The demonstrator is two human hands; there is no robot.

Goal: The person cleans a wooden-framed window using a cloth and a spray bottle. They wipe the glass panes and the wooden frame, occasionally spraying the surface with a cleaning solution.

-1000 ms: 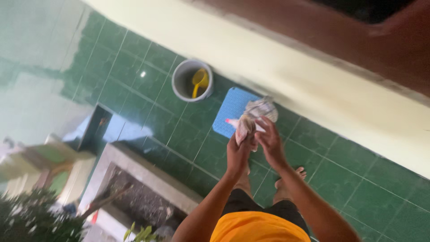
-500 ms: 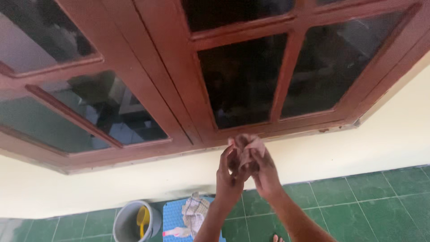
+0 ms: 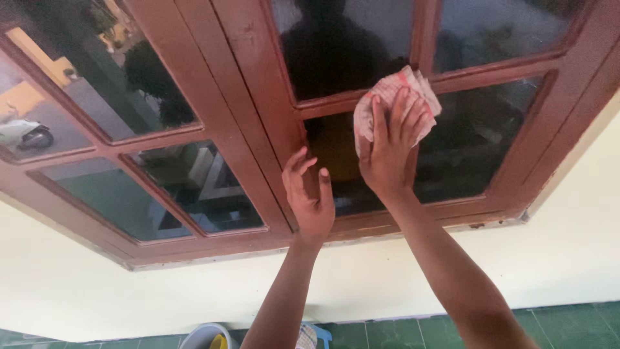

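My right hand [image 3: 389, 148] presses a white and red checked cloth [image 3: 395, 95] flat against a glass pane [image 3: 452, 155] of a brown wooden window frame [image 3: 258, 129]. The cloth lies over the pane's upper edge and the horizontal bar above it. My left hand [image 3: 309, 192] rests with its fingers spread on the upright wooden post left of that pane. It holds nothing.
A cream wall [image 3: 161, 297] runs below the window. At the bottom edge show a grey bucket's rim [image 3: 205, 336] with something yellow inside, a blue stool [image 3: 320, 336] with a cloth on it, and green floor tiles [image 3: 568, 323].
The view has swung up from the floor to the window. Both hands held the bunched cloth before; now my right hand spreads it on the glass and my left hand lies on the frame.
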